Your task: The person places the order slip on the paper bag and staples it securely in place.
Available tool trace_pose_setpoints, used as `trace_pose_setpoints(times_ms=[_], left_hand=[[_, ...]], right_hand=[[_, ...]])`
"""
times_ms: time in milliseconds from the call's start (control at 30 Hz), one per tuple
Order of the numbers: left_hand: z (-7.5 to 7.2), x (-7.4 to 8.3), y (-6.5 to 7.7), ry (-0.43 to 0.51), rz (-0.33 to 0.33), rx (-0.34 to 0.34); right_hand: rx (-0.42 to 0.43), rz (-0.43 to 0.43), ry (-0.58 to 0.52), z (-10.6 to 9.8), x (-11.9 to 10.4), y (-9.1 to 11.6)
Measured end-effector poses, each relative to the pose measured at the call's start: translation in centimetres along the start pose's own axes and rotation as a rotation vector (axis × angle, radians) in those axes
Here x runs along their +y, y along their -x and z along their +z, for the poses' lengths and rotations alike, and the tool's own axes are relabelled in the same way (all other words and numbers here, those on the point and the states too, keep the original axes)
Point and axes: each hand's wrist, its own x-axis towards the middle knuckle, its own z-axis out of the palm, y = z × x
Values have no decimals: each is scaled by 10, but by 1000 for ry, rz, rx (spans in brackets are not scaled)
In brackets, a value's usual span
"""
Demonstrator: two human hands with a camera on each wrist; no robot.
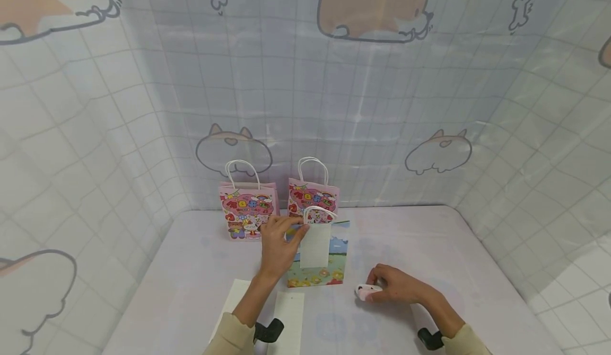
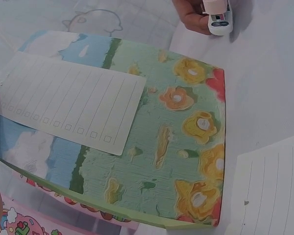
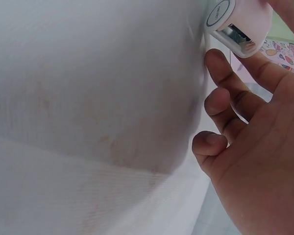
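A paper gift bag point(image 1: 317, 275) painted with flowers and sky stands tilted on the table. A lined white paper slip point(image 1: 315, 246) with small checkboxes lies against its front. My left hand point(image 1: 279, 242) pinches the slip and the bag's top edge near the white handles; in the left wrist view only bits of its fingers show at the left edge. To the right of the bag, my right hand point(image 1: 398, 285) holds a small pink-and-white stapler point(image 3: 250, 22) between thumb and index finger, low over the table. Its other fingers curl loosely in the right wrist view.
Two pink cartoon gift bags point(image 1: 248, 211) with white handles stand behind, the right one partly hidden by the flowered bag. More lined paper slips point(image 1: 289, 320) lie at the front left, partly under my left forearm. A patterned curtain point(image 1: 286, 95) encloses the table's back and sides.
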Motion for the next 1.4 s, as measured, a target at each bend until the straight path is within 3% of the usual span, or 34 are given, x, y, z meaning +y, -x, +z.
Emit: trace_pose_setpoints(times_ms=[233,433,667,1033,1400], left_hand=[[1,-1,1,-18,24,12],[0,0,0,-21,14,2],[0,0,1,0,4,-6],[1,0,0,0,9,-4],[1,-1,1,1,12,-3]], right_hand=[[-4,23,-25,-2,-2,-2],[8,-37,-51,-6,-3,-5],[74,-114,-49,-10,-6,-3],[164,-121,-111,-14,-13,-1],[255,-179,-180,-24,-27,3]])
